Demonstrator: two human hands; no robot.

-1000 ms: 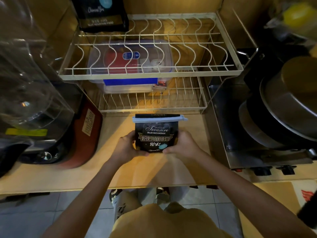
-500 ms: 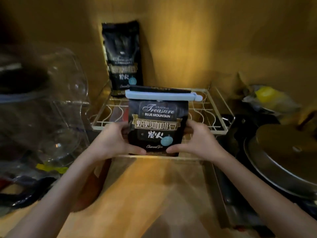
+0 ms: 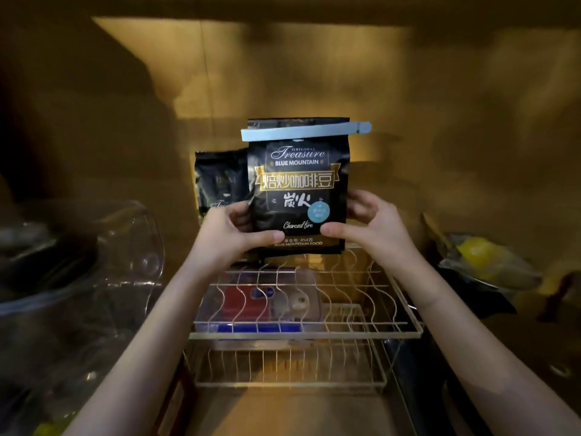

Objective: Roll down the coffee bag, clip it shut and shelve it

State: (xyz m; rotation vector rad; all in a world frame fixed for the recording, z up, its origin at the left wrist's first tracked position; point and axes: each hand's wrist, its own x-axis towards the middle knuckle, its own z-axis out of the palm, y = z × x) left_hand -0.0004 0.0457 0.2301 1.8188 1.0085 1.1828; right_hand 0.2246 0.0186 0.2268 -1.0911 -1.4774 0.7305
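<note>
The black coffee bag (image 3: 298, 190) is upright in mid-air above the back of the upper wire rack (image 3: 314, 333). A pale blue clip (image 3: 301, 132) runs across its rolled top. My left hand (image 3: 229, 234) grips the bag's lower left edge, thumb on the front. My right hand (image 3: 371, 225) grips the lower right edge the same way. Whether the bag's bottom touches the rack I cannot tell.
A second black coffee bag (image 3: 220, 184) stands on the rack behind and left. A clear lidded container (image 3: 261, 303) lies under the upper rack. A glass blender jug (image 3: 81, 278) is at left, pans and a yellow item in plastic (image 3: 481, 259) at right.
Both hands have lifted the clipped bag from the counter up and forward to the upper rack's back, beside the other bag. The view tilted upward.
</note>
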